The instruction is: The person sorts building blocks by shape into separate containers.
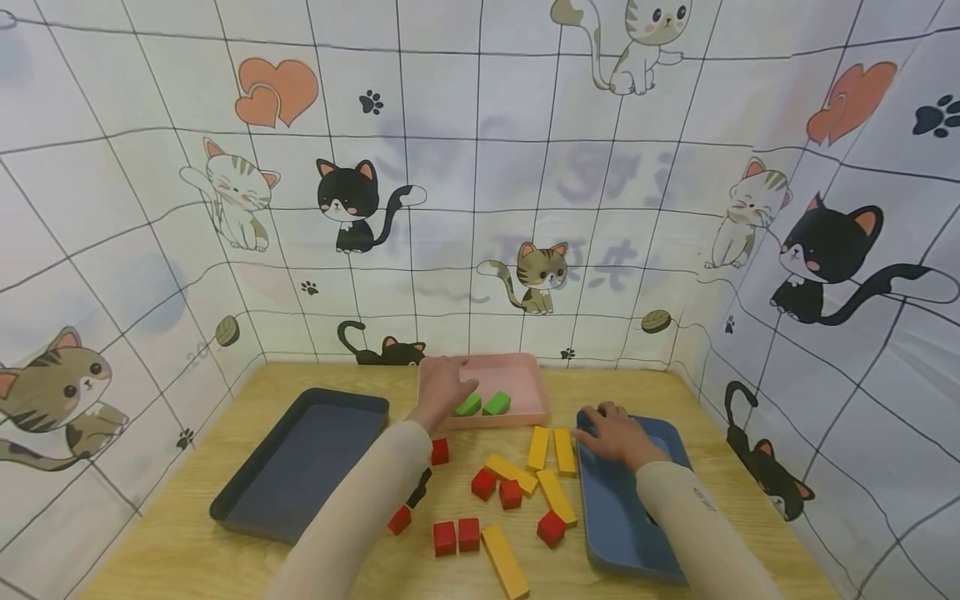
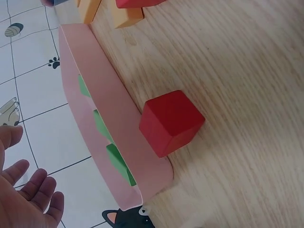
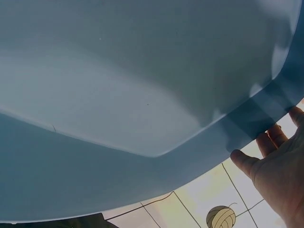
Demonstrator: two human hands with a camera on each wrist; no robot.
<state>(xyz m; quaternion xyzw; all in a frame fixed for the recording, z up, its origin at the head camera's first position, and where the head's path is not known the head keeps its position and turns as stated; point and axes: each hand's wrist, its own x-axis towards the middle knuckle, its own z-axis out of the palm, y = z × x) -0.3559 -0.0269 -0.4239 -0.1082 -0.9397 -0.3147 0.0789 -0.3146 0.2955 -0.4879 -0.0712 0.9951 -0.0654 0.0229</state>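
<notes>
My left hand (image 1: 442,390) hovers over the left part of a pink tray (image 1: 528,367), its fingers loosely spread with nothing between them. Green blocks (image 1: 497,404) lie inside that tray; the left wrist view shows three of them past the pink wall (image 2: 109,85). Just outside this wall sits a red cube (image 2: 173,121). At the far end of a blue tray (image 1: 611,533) is my right hand (image 1: 618,433). In the right wrist view, the fingertips (image 3: 242,159) of that hand touch the blue tray's rim, fairly straight rather than curled round it.
A dark grey tray (image 1: 300,467) stands on the left of the wooden table. Several yellow blocks (image 1: 505,562) and red cubes (image 1: 445,538) are scattered between the trays. Near the left forearm lies a small black object (image 1: 418,490). A cat-print curtain (image 1: 450,192) surrounds the table.
</notes>
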